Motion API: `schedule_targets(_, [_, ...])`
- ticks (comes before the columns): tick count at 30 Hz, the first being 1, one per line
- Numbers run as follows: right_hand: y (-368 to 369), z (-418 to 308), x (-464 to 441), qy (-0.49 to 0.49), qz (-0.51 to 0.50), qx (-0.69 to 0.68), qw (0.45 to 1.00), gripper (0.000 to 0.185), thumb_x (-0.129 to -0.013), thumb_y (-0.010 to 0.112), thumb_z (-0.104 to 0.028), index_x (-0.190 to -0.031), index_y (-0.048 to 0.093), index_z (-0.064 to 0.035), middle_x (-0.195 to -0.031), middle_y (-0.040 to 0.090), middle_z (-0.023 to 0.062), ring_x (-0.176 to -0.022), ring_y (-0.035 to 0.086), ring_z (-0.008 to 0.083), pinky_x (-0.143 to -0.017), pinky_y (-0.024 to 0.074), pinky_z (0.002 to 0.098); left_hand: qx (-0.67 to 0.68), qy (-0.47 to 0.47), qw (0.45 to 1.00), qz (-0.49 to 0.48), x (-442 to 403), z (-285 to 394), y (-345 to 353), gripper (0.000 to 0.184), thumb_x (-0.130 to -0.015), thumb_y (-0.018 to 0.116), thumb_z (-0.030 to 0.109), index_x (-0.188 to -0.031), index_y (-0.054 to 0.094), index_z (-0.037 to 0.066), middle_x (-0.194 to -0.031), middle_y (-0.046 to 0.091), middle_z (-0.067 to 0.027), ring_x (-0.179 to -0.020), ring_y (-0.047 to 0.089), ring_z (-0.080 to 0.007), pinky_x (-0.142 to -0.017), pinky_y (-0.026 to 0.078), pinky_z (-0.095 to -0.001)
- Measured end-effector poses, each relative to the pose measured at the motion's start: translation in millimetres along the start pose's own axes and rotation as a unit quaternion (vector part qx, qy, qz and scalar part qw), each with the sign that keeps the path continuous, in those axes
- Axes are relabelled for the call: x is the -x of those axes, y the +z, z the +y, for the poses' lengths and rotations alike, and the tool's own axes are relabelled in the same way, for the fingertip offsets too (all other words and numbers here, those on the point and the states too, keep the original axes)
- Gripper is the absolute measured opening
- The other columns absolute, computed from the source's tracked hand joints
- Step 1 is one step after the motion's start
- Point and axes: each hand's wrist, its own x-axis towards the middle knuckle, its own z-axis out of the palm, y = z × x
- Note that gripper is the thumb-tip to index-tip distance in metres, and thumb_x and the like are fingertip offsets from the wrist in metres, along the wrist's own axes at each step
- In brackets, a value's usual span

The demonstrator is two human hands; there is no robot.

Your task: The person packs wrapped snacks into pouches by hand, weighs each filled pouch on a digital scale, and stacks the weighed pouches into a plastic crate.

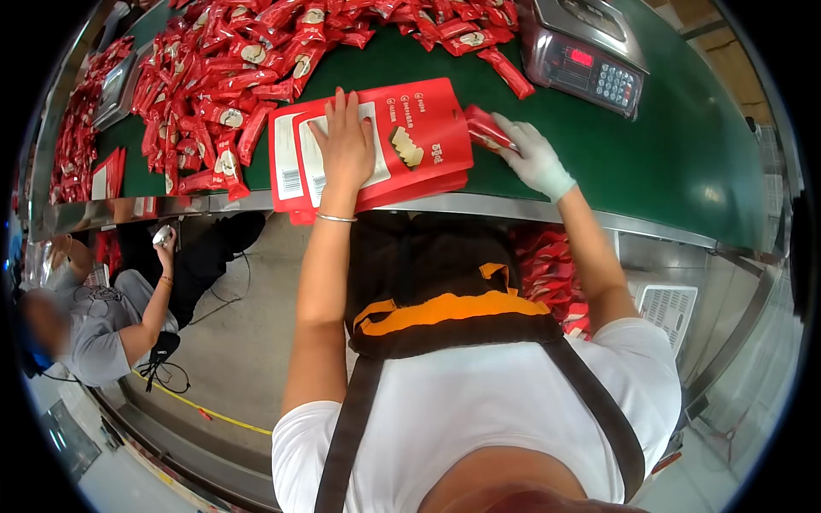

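A stack of flat red pouches (428, 167) with white label panels lies near the front edge of the green table. My left hand (344, 150), bare and with a bangle at the wrist, rests on the pouches with its fingers spread. In my right hand (540, 162), which wears a white glove, is a small red snack packet (487, 130). The packet is at the right edge of the top pouch; I cannot tell whether its end is inside. A large heap of red snack packets (248, 53) lies beyond and left of the pouches.
A digital scale (590, 64) with a lit red display stands at the far right. Another scale (115, 90) is at the left among packets. A co-worker (128, 308) sits on the left, holding something whitish. Below the table are more red packages (547, 274) and a white crate (669, 312).
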Motion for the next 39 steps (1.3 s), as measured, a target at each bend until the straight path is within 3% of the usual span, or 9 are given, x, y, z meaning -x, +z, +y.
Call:
schedule_targets(4, [44, 9, -68, -0.242, -0.039, 0.027, 0.969, 0.041, -0.082, 0.064, -0.007, -0.123, 0.058, -0.0063, -0.115, 0.058, 0.0150, -0.105, 0.055, 0.0364, -0.087, 0.0491, 0.0425, -0.022, 0.030, 0.999, 0.005, -3, 5, -3, 0.056, -0.098, 0.043, 0.024, -0.148, 0.032, 0.000, -0.157, 0.026, -0.0183, -0.145, 0.023, -0.0386, -0.114, 0.009, -0.0641])
schedule_targets(6, [33, -48, -103, -0.123, -0.354, 0.094, 0.922, 0.030, -0.088, 0.060, -0.015, -0.116, 0.062, -0.0064, -0.129, 0.056, 0.0157, -0.115, 0.055, 0.0332, -0.093, 0.0480, 0.0396, -0.056, 0.049, 0.997, 0.017, -2, 8, -6, 0.060, -0.096, 0.045, 0.022, -0.149, 0.028, -0.001, -0.158, 0.026, -0.0173, -0.146, 0.022, -0.0364, -0.115, 0.008, -0.0627])
schedule_targets(15, [77, -19, -99, -0.093, -0.288, -0.353, 0.885, 0.039, -0.091, 0.061, -0.027, -0.128, 0.060, -0.0120, -0.126, 0.063, 0.0096, -0.113, 0.061, 0.0256, -0.097, 0.0465, 0.0359, -0.008, 0.057, 0.998, -0.030, -3, 7, -9, 0.063, -0.100, 0.041, 0.032, -0.153, 0.023, 0.004, -0.156, 0.030, -0.0161, -0.146, 0.025, -0.0327, -0.118, 0.009, -0.0557])
schedule_targets(16, [49, -10, -108, -0.136, -0.260, -0.106, 0.950, 0.038, -0.087, 0.063, -0.023, -0.123, 0.061, -0.0101, -0.124, 0.063, 0.0149, -0.113, 0.058, 0.0325, -0.096, 0.0469, 0.0391, -0.051, 0.064, 0.995, -0.055, -4, 6, -9, 0.061, -0.100, 0.039, 0.035, -0.152, 0.026, 0.007, -0.156, 0.030, -0.0160, -0.146, 0.025, -0.0325, -0.118, 0.009, -0.0556])
schedule_targets(17, [21, -11, -103, 0.054, -0.143, -0.158, 0.975, 0.031, -0.083, 0.066, -0.021, -0.111, 0.064, -0.0081, -0.112, 0.064, 0.0186, -0.107, 0.058, 0.0371, -0.091, 0.0487, 0.0432, -0.093, 0.069, 0.990, -0.079, -5, 5, -9, 0.059, -0.100, 0.037, 0.037, -0.152, 0.030, 0.009, -0.156, 0.031, -0.0158, -0.146, 0.025, -0.0324, -0.118, 0.009, -0.0554])
schedule_targets(19, [8, 52, -110, -0.031, 0.181, 0.145, 0.972, 0.030, -0.083, 0.066, -0.019, -0.110, 0.060, -0.0073, -0.106, 0.063, 0.0185, -0.101, 0.059, 0.0379, -0.086, 0.0505, 0.0462, -0.088, 0.063, 0.992, -0.072, -6, 5, -6, 0.058, -0.101, 0.036, 0.039, -0.151, 0.033, 0.011, -0.156, 0.031, -0.0155, -0.146, 0.026, -0.0326, -0.118, 0.009, -0.0558])
schedule_targets(22, [16, 68, -110, 0.124, 0.007, 0.238, 0.963, 0.042, -0.083, 0.066, -0.016, -0.122, 0.052, -0.0094, -0.113, 0.058, 0.0189, -0.102, 0.058, 0.0398, -0.088, 0.0502, 0.0478, -0.095, 0.061, 0.991, -0.078, -5, 5, -9, 0.056, -0.101, 0.036, 0.040, -0.150, 0.036, 0.012, -0.156, 0.032, -0.0148, -0.146, 0.026, -0.0332, -0.118, 0.009, -0.0568])
schedule_targets(25, [8, 47, -110, -0.078, -0.089, 0.060, 0.991, 0.045, -0.080, 0.068, -0.013, -0.124, 0.057, -0.0112, -0.111, 0.058, 0.0155, -0.107, 0.057, 0.0376, -0.093, 0.0486, 0.0457, -0.102, 0.052, 0.990, -0.086, -5, 8, -11, 0.056, -0.101, 0.036, 0.040, -0.149, 0.038, 0.012, -0.156, 0.032, -0.0140, -0.145, 0.026, -0.0338, -0.117, 0.009, -0.0579])
schedule_targets(39, [10, 96, -147, -0.031, -0.078, 0.178, 0.981, 0.073, -0.091, 0.061, -0.016, -0.153, 0.024, -0.0302, -0.111, 0.059, 0.0171, -0.104, 0.058, 0.0366, -0.089, 0.0476, 0.0457, 0.002, 0.022, 0.996, -0.089, -7, 0, -6, 0.056, -0.101, 0.034, 0.036, -0.150, 0.035, 0.008, -0.153, 0.036, -0.0152, -0.143, 0.030, -0.0350, -0.119, 0.014, -0.0489])
